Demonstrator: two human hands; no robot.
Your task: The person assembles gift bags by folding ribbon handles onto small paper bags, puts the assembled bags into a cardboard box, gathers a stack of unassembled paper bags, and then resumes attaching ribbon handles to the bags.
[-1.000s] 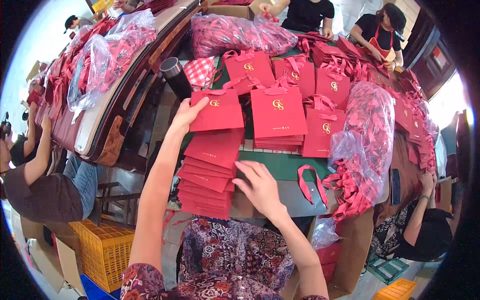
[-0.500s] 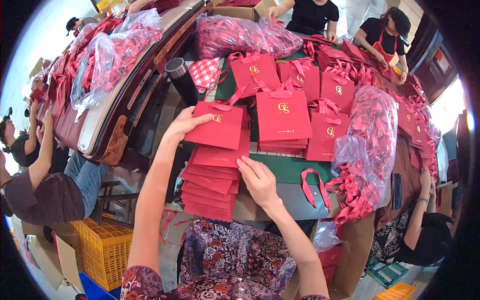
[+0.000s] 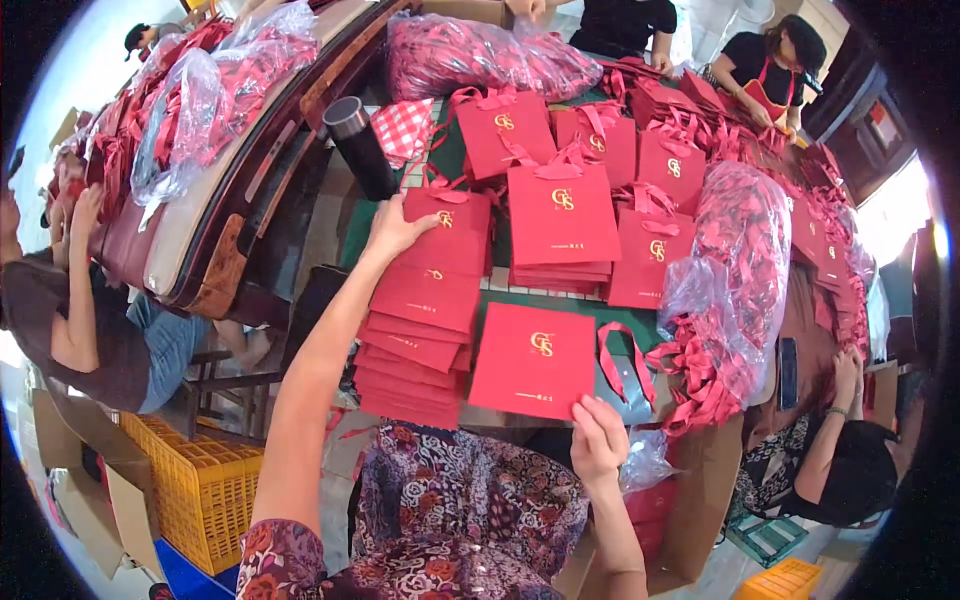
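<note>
My left hand [image 3: 398,232] grips the left edge of a red paper bag [image 3: 455,240] with ribbon handles, its thumb over the front; the other fingers are partly hidden. Below that bag, a fanned stack of red paper bags [image 3: 405,385] overlaps toward me. My right hand [image 3: 600,438] pinches the lower right corner of another flat red paper bag [image 3: 530,350] with a gold emblem and no ribbon showing. A loose red ribbon loop [image 3: 622,365] lies just right of that bag. Beyond it, ribboned bags [image 3: 562,215] lie in a pile.
A black tumbler [image 3: 360,150] stands far left beside a checked cloth [image 3: 405,130]. Clear plastic sacks of red ribbons lie at the back [image 3: 490,58] and right [image 3: 735,280]. A phone [image 3: 788,372] is near the right edge. Co-workers sit around; a yellow crate [image 3: 205,490] stands lower left.
My right hand has moved right and nearer me, drawing a bag off the stack. My left hand has shifted slightly up, and the bag under it now shows its ribbon, lying farther back.
</note>
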